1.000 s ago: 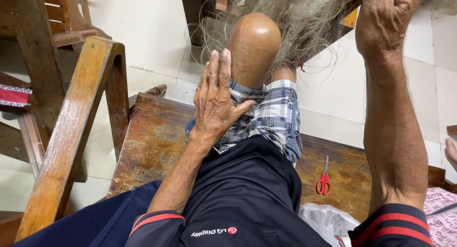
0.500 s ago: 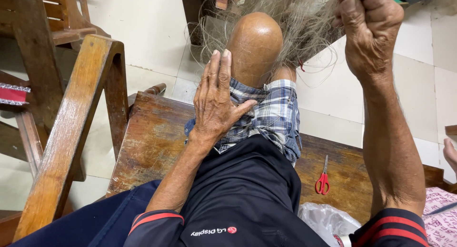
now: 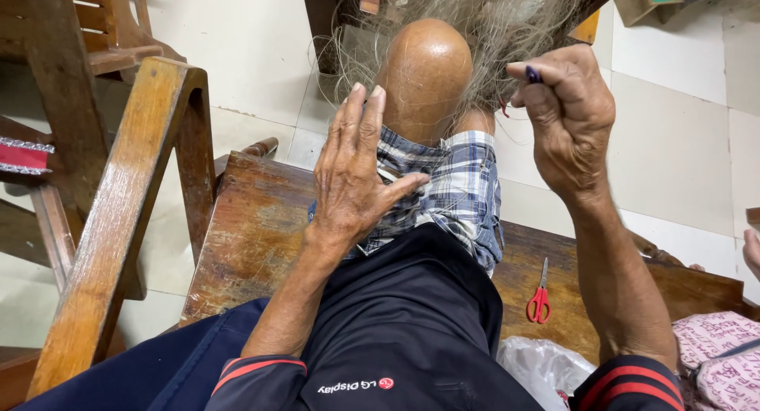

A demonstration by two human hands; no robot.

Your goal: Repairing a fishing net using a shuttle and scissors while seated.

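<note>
Left hand (image 3: pixel 356 181) lies flat, released, on the raised knee (image 3: pixel 423 78). Right hand (image 3: pixel 566 118) is clenched on pale fibre strands (image 3: pixel 507 31), which run up and away from its grip.

Worn brown wooden bench (image 3: pixel 261 237): scuffed, patchy varnish, dull sheen. Pale grey wispy fibres (image 3: pixel 507 23) at 12 o'clock: dry, matt, possibly plant fibre. Blue-white checked cloth shorts (image 3: pixel 459 189): soft woven cotton look. Red-handled scissors (image 3: pixel 540 296) at 4 o'clock: glossy plastic grips, metal blades. Clear plastic bag (image 3: pixel 542 363): crinkled, shiny.
</note>
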